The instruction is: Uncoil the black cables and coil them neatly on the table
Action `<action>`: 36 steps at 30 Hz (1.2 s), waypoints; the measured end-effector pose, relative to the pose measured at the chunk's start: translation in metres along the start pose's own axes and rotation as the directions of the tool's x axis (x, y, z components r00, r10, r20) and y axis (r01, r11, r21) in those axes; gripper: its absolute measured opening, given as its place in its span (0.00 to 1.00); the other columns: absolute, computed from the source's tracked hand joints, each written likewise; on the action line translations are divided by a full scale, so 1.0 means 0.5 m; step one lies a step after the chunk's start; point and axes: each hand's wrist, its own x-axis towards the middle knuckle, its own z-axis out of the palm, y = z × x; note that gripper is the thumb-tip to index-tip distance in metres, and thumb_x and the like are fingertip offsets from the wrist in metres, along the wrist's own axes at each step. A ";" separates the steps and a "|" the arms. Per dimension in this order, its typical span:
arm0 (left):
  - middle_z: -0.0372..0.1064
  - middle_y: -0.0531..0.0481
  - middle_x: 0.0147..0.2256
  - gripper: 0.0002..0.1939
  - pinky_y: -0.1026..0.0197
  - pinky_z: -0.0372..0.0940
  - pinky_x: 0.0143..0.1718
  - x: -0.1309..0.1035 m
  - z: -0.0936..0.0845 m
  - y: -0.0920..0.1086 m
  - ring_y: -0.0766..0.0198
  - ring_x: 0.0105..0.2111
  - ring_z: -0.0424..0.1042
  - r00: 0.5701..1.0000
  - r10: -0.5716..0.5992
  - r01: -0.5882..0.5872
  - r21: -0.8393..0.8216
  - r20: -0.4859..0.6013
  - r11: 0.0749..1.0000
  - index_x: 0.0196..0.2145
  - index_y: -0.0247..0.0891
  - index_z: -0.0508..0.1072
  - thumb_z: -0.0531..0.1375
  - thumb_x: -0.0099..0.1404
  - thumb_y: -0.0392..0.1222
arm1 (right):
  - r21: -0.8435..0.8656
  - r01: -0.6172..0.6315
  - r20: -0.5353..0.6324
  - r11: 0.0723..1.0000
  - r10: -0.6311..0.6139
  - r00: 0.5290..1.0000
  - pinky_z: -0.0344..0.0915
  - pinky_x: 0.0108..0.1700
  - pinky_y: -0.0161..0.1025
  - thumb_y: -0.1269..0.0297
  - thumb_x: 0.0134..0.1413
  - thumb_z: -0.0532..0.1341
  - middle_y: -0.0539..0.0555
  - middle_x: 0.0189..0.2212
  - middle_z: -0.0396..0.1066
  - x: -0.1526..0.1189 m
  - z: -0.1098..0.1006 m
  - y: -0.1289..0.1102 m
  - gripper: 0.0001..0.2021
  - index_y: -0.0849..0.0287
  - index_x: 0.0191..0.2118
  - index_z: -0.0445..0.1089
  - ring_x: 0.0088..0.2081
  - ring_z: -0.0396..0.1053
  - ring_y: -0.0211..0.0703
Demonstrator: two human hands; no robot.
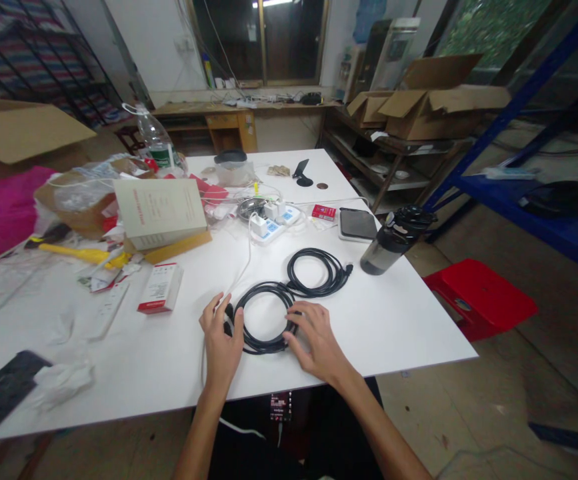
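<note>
A coiled black cable lies flat on the white table, close to its front edge. My left hand is at the coil's left side, fingers apart, beside the dark plug ends. At the right side of the same coil is my right hand, its fingers spread and curved over the strands; whether they press on the cable is unclear. Another black cable coil lies just behind, touching the first at its upper right. A white cord runs past my left hand toward a white power strip.
A dark bottle and a flat tray-like device stand at the table's right. Leftward are a red-and-white box, an open booklet, a phone and crumpled tissue. A red stool is beyond the right edge.
</note>
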 end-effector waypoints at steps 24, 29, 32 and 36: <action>0.81 0.46 0.42 0.12 0.42 0.70 0.55 -0.074 -0.031 0.027 0.48 0.50 0.76 0.891 0.272 -0.223 -0.171 0.364 0.960 0.50 0.49 0.84 0.72 0.69 0.48 | -0.249 -0.123 -0.127 0.961 0.093 0.988 0.60 0.59 0.55 0.60 0.75 0.58 0.59 0.46 0.77 0.028 -0.063 0.163 0.09 0.56 0.52 0.71 0.50 0.73 0.54; 0.81 0.47 0.42 0.09 0.45 0.69 0.54 -0.072 -0.029 0.026 0.49 0.48 0.76 0.892 0.283 -0.231 -0.184 0.352 0.955 0.48 0.49 0.84 0.71 0.70 0.46 | -0.138 -0.273 -0.177 0.952 0.248 0.953 0.66 0.54 0.52 0.49 0.71 0.61 0.55 0.36 0.78 0.087 -0.108 0.166 0.13 0.54 0.42 0.67 0.40 0.75 0.52; 0.81 0.47 0.42 0.10 0.45 0.69 0.54 -0.072 -0.029 0.026 0.49 0.48 0.75 0.891 0.282 -0.227 -0.190 0.355 0.955 0.48 0.48 0.84 0.70 0.71 0.48 | -0.023 -0.433 -0.168 0.901 0.424 0.890 0.66 0.40 0.44 0.40 0.67 0.63 0.53 0.33 0.76 0.133 -0.141 0.165 0.20 0.52 0.39 0.63 0.35 0.74 0.49; 0.81 0.46 0.42 0.10 0.44 0.68 0.54 -0.072 -0.031 0.027 0.49 0.48 0.75 0.889 0.269 -0.211 -0.191 0.371 0.959 0.48 0.48 0.84 0.69 0.71 0.49 | 0.069 -0.481 -0.205 0.874 0.485 0.850 0.63 0.35 0.40 0.36 0.62 0.65 0.48 0.29 0.70 0.183 -0.176 0.162 0.25 0.52 0.38 0.61 0.29 0.68 0.42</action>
